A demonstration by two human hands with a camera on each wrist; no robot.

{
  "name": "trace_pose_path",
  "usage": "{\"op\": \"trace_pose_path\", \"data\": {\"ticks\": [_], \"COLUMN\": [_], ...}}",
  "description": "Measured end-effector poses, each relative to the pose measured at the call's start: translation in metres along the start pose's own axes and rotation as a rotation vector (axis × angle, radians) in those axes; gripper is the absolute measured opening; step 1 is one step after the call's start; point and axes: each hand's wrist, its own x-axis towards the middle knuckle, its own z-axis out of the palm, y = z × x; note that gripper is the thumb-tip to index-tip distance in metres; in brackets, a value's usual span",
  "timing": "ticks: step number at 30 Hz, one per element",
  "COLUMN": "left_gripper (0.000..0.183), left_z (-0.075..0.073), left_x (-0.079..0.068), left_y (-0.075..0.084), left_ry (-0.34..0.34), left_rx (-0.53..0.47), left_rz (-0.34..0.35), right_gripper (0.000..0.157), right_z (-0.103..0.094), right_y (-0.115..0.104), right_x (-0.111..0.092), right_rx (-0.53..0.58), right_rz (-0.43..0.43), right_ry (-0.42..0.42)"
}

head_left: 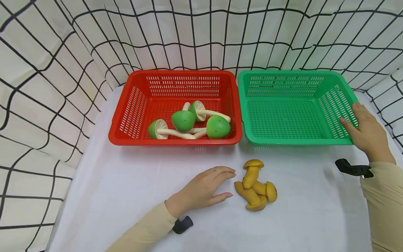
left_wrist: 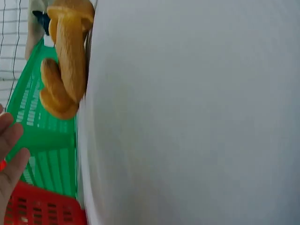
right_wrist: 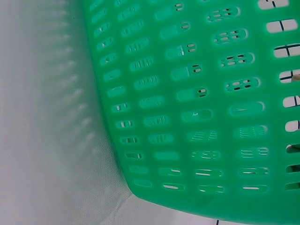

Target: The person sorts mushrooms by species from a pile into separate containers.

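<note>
Three yellow-brown toy mushrooms point(head_left: 251, 176) lie in a small pile on the white cloth, in front of the baskets. My left hand point(head_left: 204, 189) hovers just left of them, thumb and fingers apart and nothing between them. In the left wrist view the mushrooms point(left_wrist: 70, 56) appear at upper left, past the fingers point(left_wrist: 14, 164). On the right, my right hand point(head_left: 369, 131) holds the rim of the green basket point(head_left: 299, 141), its thumb over the inner side. The right wrist view is mostly filled by that basket's slotted wall point(right_wrist: 178, 112).
A red basket point(head_left: 173, 141) adjoins the green one on the left and contains several green-capped toy mushrooms point(head_left: 183, 120) with pale stems. Black netting point(head_left: 192, 43) over white sheeting rises behind the baskets and along both sides. Both wrists wear black straps point(head_left: 354, 169).
</note>
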Motion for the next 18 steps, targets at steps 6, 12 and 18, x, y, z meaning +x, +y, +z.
{"op": "trace_pose_path", "data": {"ticks": [6, 12, 18], "left_gripper": [0.036, 0.036, 0.039], "left_z": [0.017, 0.028, 0.034], "left_x": [0.011, 0.014, 0.014], "left_y": [0.006, 0.008, 0.009], "left_ry": [-0.092, -0.093, -0.149], "left_rx": [-0.036, -0.009, -0.069], "left_rz": [-0.013, -0.026, -0.143], "right_gripper": [0.07, 0.07, 0.07], "right_z": [0.002, 0.002, 0.002], "right_y": [0.0, -0.001, -0.001], "right_x": [0.0, -0.001, -0.002], "right_rx": [0.002, 0.001, 0.003], "right_rz": [-0.005, -0.004, -0.002], "right_ry": [0.006, 0.023, 0.031]}}
